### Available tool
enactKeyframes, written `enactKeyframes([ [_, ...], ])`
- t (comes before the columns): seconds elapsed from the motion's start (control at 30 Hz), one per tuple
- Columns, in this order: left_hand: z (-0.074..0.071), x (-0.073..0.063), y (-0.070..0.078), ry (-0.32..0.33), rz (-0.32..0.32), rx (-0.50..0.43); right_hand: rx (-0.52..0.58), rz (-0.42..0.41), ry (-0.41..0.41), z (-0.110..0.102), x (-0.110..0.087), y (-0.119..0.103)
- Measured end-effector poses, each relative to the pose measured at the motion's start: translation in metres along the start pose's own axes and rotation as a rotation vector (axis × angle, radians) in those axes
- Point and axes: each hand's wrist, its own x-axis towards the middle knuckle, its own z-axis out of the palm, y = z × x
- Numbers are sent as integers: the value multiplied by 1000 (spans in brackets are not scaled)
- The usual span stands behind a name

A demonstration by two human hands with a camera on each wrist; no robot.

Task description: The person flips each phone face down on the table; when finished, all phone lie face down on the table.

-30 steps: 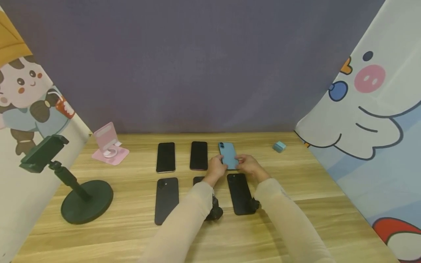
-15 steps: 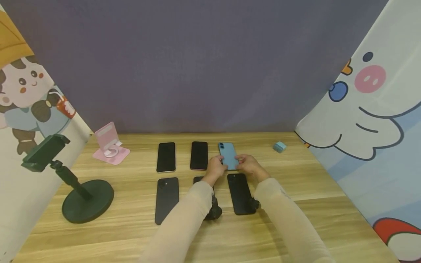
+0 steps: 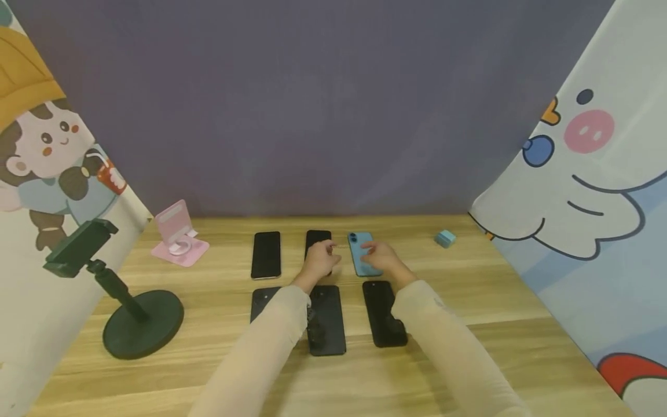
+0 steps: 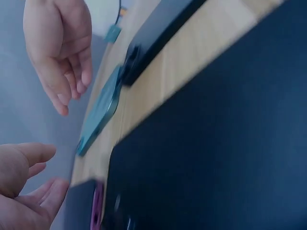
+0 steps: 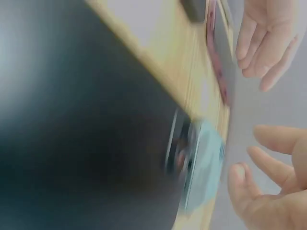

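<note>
In the head view, the light blue phone [image 3: 356, 250] is lying at the right end of the back row on the wooden table [image 3: 469, 301], in the same spot as before. Half a second ago both hands were gripping its edges; now the left hand [image 3: 316, 260] is hanging over the middle back phone [image 3: 316, 236], thumb and fingers parted and holding nothing. The right hand [image 3: 384, 258] is hovering over the blue phone's right side, its fingers loose and free of any grip. The left sleeve [image 3: 283, 315] is now covering more of the front-left phone [image 3: 262, 298] and is baring the front-middle phone [image 3: 329, 324]. The front-right phone [image 3: 379, 310] is lying below the blue one.

In the left wrist view, the left hand is showing a gap between thumb and fingers near the middle back phone's pink edge, while the right hand is pointing its fingers downward, well apart from the left.

In the right wrist view, the blue phone is standing out beside a large dark surface, probably the front-right phone, though blur is hiding detail. The right hand's fingers are spreading apart, clear of the blue phone.
</note>
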Motion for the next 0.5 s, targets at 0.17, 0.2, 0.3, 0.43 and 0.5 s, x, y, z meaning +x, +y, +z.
enactKeyframes([
  [0.17, -24, -8, -16, 45, -55, 58, 39, 18, -38, 25, 0, -21],
  [0.2, -27, -10, -19, 52, -74, 68, 41, 21, -44, 30, 0, -24],
  [0.3, -36, -15, -28, 52, -131, 82, 37, 11, -54, 44, 2, -31],
  [0.43, -41, -20, -36, 24, -164, 70, 33, -15, -52, 59, 5, -37],
  [0.5, -42, -22, -39, 11, -166, 68, 48, -12, -48, 65, 7, -38],
])
